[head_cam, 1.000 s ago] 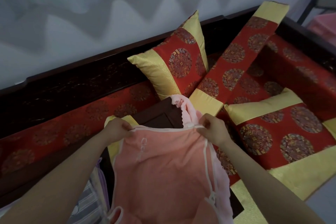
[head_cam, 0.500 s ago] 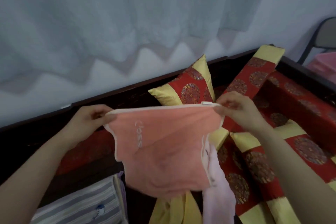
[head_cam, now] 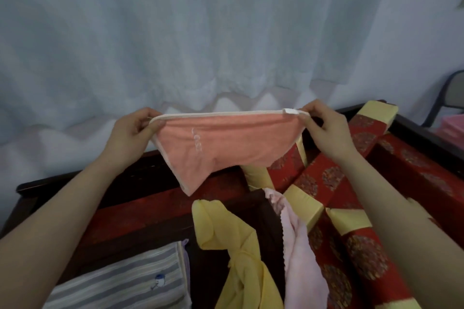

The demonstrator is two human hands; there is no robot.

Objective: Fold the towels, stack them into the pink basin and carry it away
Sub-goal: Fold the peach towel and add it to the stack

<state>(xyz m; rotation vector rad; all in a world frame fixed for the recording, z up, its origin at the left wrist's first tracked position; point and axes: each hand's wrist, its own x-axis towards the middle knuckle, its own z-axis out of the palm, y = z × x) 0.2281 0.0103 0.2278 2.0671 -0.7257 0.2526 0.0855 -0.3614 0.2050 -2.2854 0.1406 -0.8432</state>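
I hold a salmon-pink towel (head_cam: 221, 148) with a white edge stretched out in the air. My left hand (head_cam: 133, 133) pinches its left top corner and my right hand (head_cam: 324, 128) pinches the right top corner by a white tag. The towel hangs in a sagging triangle over the dark wooden bench. Below it lie a crumpled yellow towel (head_cam: 238, 253), a pale pink towel (head_cam: 298, 253) and a folded grey-striped towel (head_cam: 125, 281) at the bottom left. A pink basin (head_cam: 452, 128) shows at the far right edge.
Red and gold patterned cushions (head_cam: 356, 183) fill the bench on the right. A dark wooden backrest (head_cam: 75, 183) runs behind the towels. A pale curtain (head_cam: 200, 32) hangs behind. A dark chair frame (head_cam: 444, 93) stands at the far right.
Both hands have lifted the salmon towel up off the pile and pulled its top edge wide and taut. The view has tilted upward toward the curtain.
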